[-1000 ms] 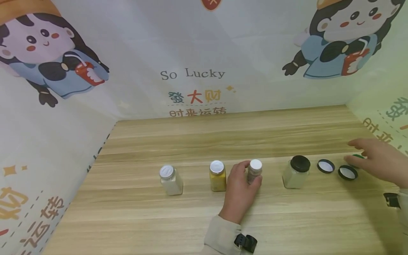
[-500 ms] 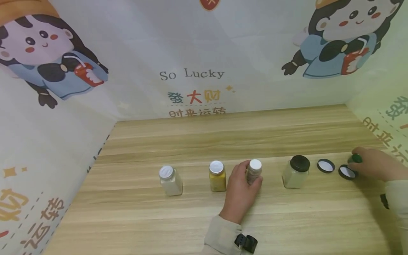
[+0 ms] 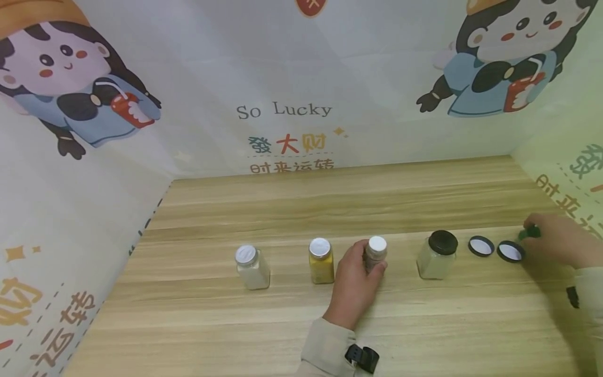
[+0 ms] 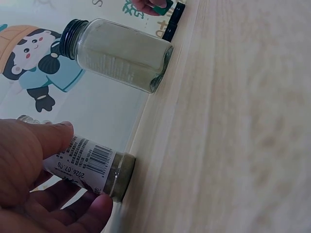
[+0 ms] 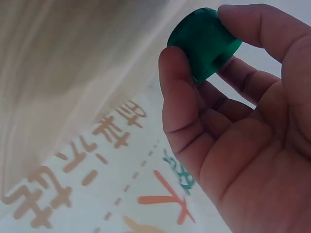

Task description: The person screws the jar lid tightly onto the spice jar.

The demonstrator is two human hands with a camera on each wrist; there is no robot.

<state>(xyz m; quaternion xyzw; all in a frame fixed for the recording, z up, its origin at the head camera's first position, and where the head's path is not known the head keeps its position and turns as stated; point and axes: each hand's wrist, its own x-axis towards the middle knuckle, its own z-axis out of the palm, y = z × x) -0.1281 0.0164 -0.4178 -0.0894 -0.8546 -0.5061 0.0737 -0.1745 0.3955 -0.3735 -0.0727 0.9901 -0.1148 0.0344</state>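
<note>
Soft shadow (image 3: 552, 309), blurry tabletop (image 5: 53, 63) in right wrist view

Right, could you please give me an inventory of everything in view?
table: 1, wood-toned, beneath everything
printed backdrop: count unclear, white with coloured print, around the table
pale jar: 1, whitish with whitish lid, leftmost
yellow jar: 1, yellow with whitish lid, second from left
small bottle: 1, white-capped, in the left grip
black-lidded jar: 1, clear, right of the bottle
round lids: 2, black with white insides, right of that jar
green cap: 1, green, in the right grip
sleeves: 2, pale beige, forearms
wrist bands: 2, black, wrists
left grip: 1, bare, around the bottle
right grip: 1, bare, pinching the cap
</note>
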